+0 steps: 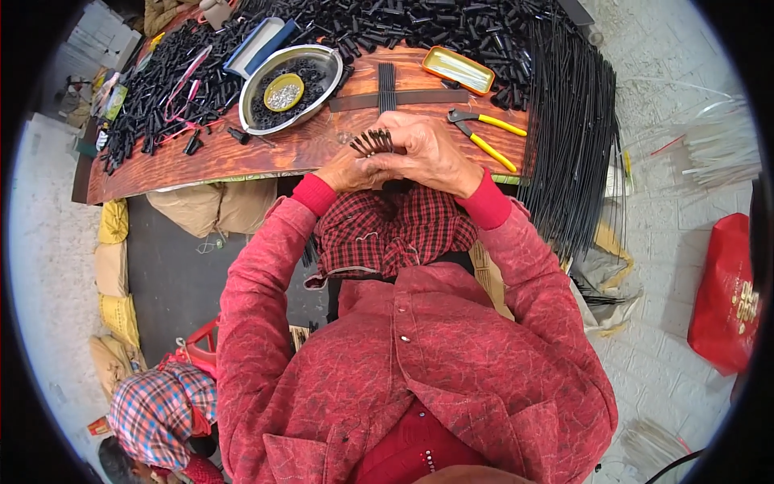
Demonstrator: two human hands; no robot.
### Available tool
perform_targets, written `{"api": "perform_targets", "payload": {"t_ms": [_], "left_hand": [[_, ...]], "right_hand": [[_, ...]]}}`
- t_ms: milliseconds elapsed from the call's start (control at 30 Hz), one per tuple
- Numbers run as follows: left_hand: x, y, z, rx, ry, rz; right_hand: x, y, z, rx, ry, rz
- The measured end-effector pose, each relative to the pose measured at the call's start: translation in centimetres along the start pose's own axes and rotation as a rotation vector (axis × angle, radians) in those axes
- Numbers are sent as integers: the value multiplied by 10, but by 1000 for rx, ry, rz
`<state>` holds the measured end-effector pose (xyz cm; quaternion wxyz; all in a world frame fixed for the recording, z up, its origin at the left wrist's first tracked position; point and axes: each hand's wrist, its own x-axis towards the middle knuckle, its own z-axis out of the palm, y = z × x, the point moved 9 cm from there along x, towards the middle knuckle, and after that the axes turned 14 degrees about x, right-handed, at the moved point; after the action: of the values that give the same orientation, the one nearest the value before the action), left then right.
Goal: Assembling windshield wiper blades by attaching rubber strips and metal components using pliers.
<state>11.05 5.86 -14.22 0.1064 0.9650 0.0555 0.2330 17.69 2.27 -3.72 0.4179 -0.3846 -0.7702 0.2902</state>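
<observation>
My two hands are brought together at the near edge of the table. Between them is a small fan of thin black rods (372, 143), their thicker tips spread toward the left. My left hand (345, 171) closes around the lower part of the bundle. Against it, my right hand (431, 152) is curled over the rods with its thumb and fingers pressed in. The rods' other ends are hidden by the hands. Just beyond lies a row of thin black rods (387, 77) across a dark flat bar (435, 96). Pliers with yellow handles (493, 153) rest to the right.
A metal bowl (251, 113) of small black pieces holds a yellow dish of silvery bits (284, 95). Behind are a yellow tin (458, 71), a blue case (262, 47) and heaped black tubes (363, 26). Long black rods (568, 137) overhang the right. Another person (161, 407) is at lower left.
</observation>
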Motion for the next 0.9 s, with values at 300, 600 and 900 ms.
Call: {"api": "perform_targets", "payload": {"t_ms": [300, 600, 900], "left_hand": [[6, -6, -26, -228, -15, -153], [41, 15, -132, -752, 181, -409], [47, 27, -140, -193, 199, -266]], "right_hand": [[3, -1, -5, 68, 143, -88], [3, 3, -10, -71, 150, -66], [-4, 3, -19, -45, 214, -16]]}}
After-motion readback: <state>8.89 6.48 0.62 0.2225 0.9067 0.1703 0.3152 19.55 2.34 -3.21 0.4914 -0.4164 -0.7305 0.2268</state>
